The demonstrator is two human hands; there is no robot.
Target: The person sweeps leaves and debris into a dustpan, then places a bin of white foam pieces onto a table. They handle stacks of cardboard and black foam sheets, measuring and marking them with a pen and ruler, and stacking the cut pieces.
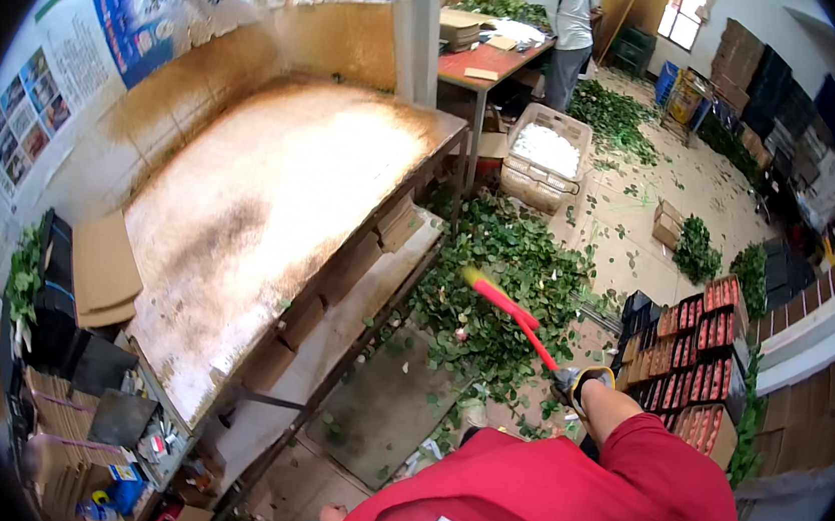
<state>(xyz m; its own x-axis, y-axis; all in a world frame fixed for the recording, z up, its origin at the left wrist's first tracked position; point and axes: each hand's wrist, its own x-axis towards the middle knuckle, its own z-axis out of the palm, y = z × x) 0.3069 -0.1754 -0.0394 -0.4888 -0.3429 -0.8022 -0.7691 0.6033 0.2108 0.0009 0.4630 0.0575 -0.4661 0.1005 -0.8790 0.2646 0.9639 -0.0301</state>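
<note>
a long wooden counter [271,216] with a worn, stained top stands on the left, and beside it the floor [643,212] is covered by a big heap of green leaves [505,289]. the right hand [581,385], in a yellow and grey glove, is clenched around a red handle [517,320] that reaches out over the leaves. the left hand is not in view

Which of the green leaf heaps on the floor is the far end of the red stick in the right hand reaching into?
The big green leaf heap beside the worn wooden workbench: the red stick in the right hand ends over it; the other heaps lie farther away.
</note>
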